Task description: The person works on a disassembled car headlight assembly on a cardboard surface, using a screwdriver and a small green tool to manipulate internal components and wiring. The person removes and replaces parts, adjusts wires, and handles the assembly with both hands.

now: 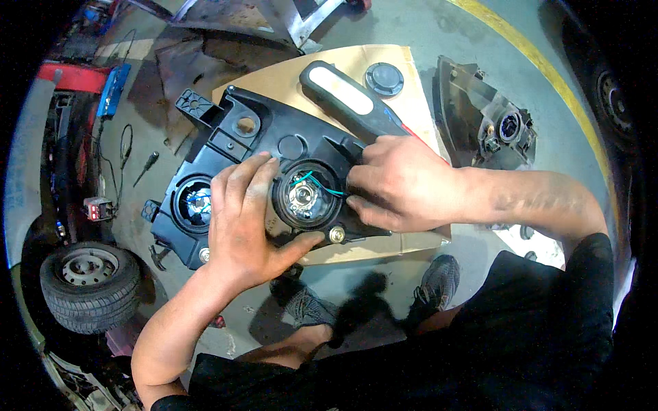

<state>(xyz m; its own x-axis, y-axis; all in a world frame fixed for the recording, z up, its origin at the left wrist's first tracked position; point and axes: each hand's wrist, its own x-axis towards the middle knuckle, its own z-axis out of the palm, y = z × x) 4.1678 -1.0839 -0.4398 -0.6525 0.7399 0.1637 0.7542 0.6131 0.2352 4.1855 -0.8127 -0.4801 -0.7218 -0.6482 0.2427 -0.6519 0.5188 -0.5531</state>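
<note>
A black headlight housing lies back side up. Flat on it, between its two round openings, rests my left hand, fingers stretched out and thumb spread below the larger opening. Green wires come out over a bulb seat there and run right, toward the fingertips of my right hand. That hand is closed at the opening's right edge; whatever its fingers pinch is hidden. Blue wires show inside the smaller opening on the left.
Cardboard lies under the housing, bearing a work light and a round black cap. A second headlight lies right on the floor. At left are a wheel, a screwdriver and a blue device with a cable.
</note>
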